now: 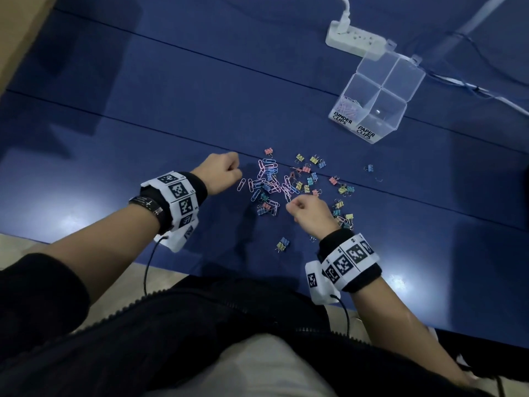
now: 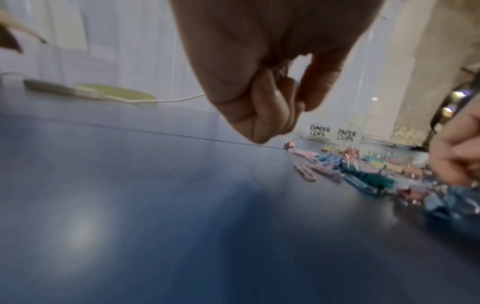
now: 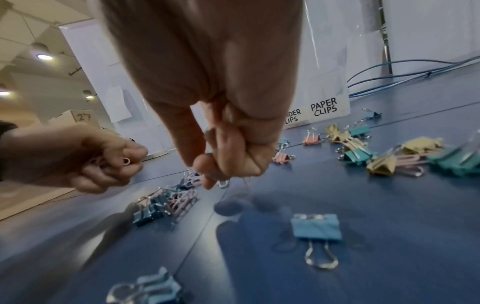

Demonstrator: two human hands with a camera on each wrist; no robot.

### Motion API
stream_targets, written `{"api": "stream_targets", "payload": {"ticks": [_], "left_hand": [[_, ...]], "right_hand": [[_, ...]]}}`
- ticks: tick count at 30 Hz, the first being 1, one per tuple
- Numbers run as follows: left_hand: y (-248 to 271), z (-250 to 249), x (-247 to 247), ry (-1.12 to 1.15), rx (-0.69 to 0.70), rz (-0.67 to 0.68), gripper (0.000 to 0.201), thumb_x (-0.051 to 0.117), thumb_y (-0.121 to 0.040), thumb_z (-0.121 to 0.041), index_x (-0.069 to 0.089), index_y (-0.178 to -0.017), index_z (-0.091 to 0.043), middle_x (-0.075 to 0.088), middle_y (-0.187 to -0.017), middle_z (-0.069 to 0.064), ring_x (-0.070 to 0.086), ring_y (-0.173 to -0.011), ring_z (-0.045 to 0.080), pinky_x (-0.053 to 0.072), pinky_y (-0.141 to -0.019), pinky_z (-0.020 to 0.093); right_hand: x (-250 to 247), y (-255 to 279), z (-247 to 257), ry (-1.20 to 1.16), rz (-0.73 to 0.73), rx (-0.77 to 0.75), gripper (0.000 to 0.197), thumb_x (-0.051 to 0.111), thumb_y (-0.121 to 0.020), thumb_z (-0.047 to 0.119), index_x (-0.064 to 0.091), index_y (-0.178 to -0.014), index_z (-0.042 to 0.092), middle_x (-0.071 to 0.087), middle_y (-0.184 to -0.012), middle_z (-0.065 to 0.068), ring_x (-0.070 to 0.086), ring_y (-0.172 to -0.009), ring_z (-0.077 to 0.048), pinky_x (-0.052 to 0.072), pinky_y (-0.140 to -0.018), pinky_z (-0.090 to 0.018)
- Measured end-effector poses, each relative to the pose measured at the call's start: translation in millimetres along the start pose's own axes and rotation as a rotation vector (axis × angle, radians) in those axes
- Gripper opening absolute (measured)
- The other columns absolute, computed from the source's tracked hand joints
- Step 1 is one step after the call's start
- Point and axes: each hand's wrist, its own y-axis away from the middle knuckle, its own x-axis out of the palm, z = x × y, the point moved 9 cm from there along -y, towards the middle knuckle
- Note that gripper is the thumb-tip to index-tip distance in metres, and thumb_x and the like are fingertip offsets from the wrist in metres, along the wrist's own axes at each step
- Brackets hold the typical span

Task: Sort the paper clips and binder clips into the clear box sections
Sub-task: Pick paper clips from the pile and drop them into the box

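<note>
A mixed heap lies mid-table: pink and blue paper clips (image 1: 269,179) on its left, pastel binder clips (image 1: 312,167) on its right. My left hand (image 1: 237,170) hovers at the heap's left edge, curled into a fist; a wire loop of a paper clip (image 3: 126,161) pokes out of it. My right hand (image 3: 213,170) hangs over the heap's near side, thumb and fingers pinching paper clips (image 3: 223,183) whose loops dangle below. The clear box (image 1: 416,88) stands far right; its section labelled BINDER CLIPS holds paper clips (image 1: 347,108), and the PAPER CLIPS section looks bare.
A white power strip (image 1: 357,41) with a plug sits behind the box, and blue and white cables (image 1: 472,87) trail to the right. Two stray binder clips (image 1: 282,244) lie near the table's front edge, by my right wrist.
</note>
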Motion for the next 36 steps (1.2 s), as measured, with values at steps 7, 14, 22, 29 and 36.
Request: {"api": "stream_targets", "payload": {"ticks": [7, 14, 22, 29, 36], "left_hand": [[1, -8, 2, 0.102, -0.009, 0.018, 0.023, 0.032, -0.092, -0.002, 0.053, -0.090, -0.013, 0.047, -0.070, 0.000, 0.043, -0.066, 0.021, 0.032, -0.056, 0.027], [-1, -2, 25, -0.094, -0.063, 0.144, 0.029, 0.042, -0.098, -0.024, 0.046, -0.118, -0.004, 0.059, -0.116, 0.018, 0.052, -0.094, 0.027, 0.041, -0.083, 0.034], [1, 0, 36, -0.293, -0.047, 0.125, 0.023, 0.043, -0.095, -0.006, 0.036, -0.116, -0.009, 0.060, -0.101, 0.006, 0.047, -0.079, 0.023, 0.041, -0.070, 0.035], [0, -7, 25, -0.192, -0.044, 0.100, 0.016, 0.041, -0.098, -0.022, 0.035, -0.092, -0.009, 0.052, -0.089, 0.013, 0.047, -0.079, 0.026, 0.036, -0.068, 0.034], [-5, -12, 2, 0.099, -0.013, -0.037, 0.008, 0.035, -0.094, -0.009, 0.037, -0.087, -0.012, 0.042, -0.069, -0.001, 0.041, -0.070, 0.021, 0.028, -0.056, 0.029]], "right_hand": [[11, -2, 7, 0.053, -0.017, -0.008, 0.024, 0.061, -0.086, 0.025, 0.061, -0.079, 0.003, 0.056, -0.083, -0.008, 0.051, -0.077, -0.019, 0.037, -0.070, -0.025], [15, -7, 9, 0.090, -0.047, -0.009, 0.015, 0.068, -0.081, 0.013, 0.056, -0.075, 0.005, 0.053, -0.086, -0.009, 0.050, -0.079, -0.023, 0.042, -0.073, -0.030], [13, -7, 13, 0.137, -0.074, -0.051, 0.011, 0.055, -0.084, 0.007, 0.064, -0.080, 0.002, 0.063, -0.096, -0.015, 0.057, -0.094, -0.027, 0.046, -0.080, -0.030], [15, -13, 7, 0.079, -0.076, -0.015, 0.027, 0.057, -0.077, 0.008, 0.043, -0.055, 0.017, 0.056, -0.084, -0.010, 0.053, -0.079, -0.023, 0.047, -0.074, -0.031], [-36, -14, -16, -0.094, -0.065, 0.045, 0.026, 0.064, -0.075, 0.011, 0.053, -0.053, 0.018, 0.052, -0.056, 0.004, 0.046, -0.056, -0.009, 0.036, -0.053, -0.021]]}}
